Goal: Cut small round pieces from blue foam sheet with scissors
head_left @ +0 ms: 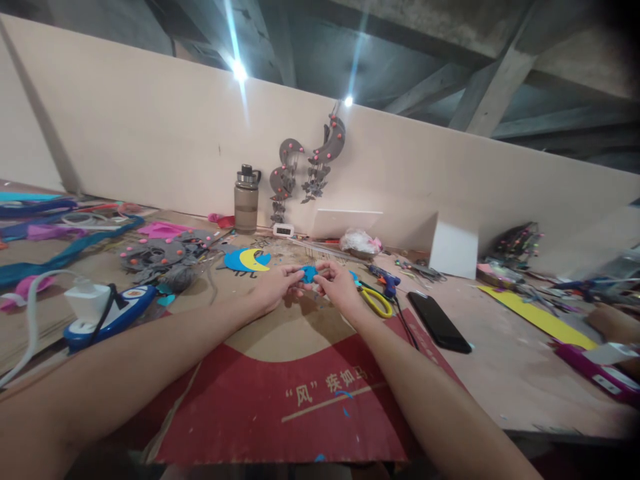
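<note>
Between my two hands is a small blue cut-out piece [309,274], probably felt or foam; its exact shape is too small to tell. My left hand [281,288] pinches its left side, and my right hand [339,287] grips the right side with thumb and fingers. Both hands hover above a red and tan cardboard sheet [240,413]. Just left of them lies a blue shape with a yellow crescent moon [249,259]. Yellow-handled scissors [376,303] rest beside my right wrist, partly hidden by it.
A blue glue gun [387,281] and a black phone [439,322] lie to the right. Left are a blue power strip [111,320] and grey felt pieces [157,252]. A water bottle [247,200] stands by the wall. Another person's hand [617,323] shows at the right edge.
</note>
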Available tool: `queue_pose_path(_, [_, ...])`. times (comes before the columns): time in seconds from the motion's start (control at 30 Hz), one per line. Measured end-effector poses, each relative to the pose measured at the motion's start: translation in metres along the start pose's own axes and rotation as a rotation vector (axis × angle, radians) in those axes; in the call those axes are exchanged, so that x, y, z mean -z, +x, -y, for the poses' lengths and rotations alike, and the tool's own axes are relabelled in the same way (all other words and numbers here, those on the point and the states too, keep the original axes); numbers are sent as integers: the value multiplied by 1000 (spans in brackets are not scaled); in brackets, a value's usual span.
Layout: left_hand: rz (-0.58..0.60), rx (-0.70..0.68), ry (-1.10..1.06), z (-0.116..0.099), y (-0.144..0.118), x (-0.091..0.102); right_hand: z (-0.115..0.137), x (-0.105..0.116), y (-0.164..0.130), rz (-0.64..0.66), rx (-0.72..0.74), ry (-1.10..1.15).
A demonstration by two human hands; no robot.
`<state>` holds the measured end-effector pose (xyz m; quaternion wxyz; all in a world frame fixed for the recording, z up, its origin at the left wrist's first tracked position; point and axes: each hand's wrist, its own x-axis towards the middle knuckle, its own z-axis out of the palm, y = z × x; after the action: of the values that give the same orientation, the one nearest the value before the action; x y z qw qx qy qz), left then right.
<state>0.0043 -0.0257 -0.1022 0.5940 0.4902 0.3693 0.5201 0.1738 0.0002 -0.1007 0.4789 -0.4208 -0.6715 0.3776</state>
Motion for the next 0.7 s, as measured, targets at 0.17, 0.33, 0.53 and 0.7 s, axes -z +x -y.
queue_pose_path(0.17, [39, -11, 58, 1, 0, 1, -3, 1, 1, 12, 11, -41])
queue_pose_path(0.33, [60, -66, 35, 3, 2, 2, -2, 0, 0, 46, 1, -45])
queue_pose_path(0.53, [47, -70, 218, 1, -4, -1, -7, -4, -1, 63, 4, -112])
queue_pose_path(0.7, [-32, -133, 258, -1, -5, -4, -3, -9, -8, 14, 80, -184])
